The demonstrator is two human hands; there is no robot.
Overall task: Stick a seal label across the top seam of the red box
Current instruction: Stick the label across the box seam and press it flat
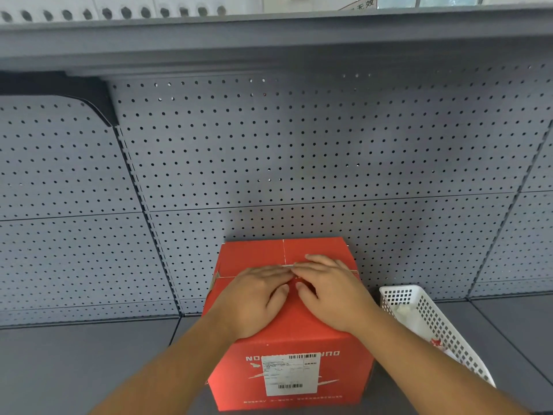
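Note:
A red cardboard box (299, 339) stands on a grey shelf, a white shipping label (291, 374) on its near side. Both of my hands lie flat on its top, over the seam. My left hand (254, 298) rests palm down left of the middle, fingers pointing right. My right hand (329, 290) rests palm down right of the middle, fingertips meeting the left hand's. A thin pale strip (287, 265) shows at the fingertips; whether it is the seal label I cannot tell, since the hands hide most of the seam.
A white perforated plastic basket (431, 322) stands just right of the box, with some white and red items inside. Grey pegboard (299, 160) forms the back wall. The grey shelf surface (74, 363) extends to the left, and another shelf (269, 40) hangs overhead.

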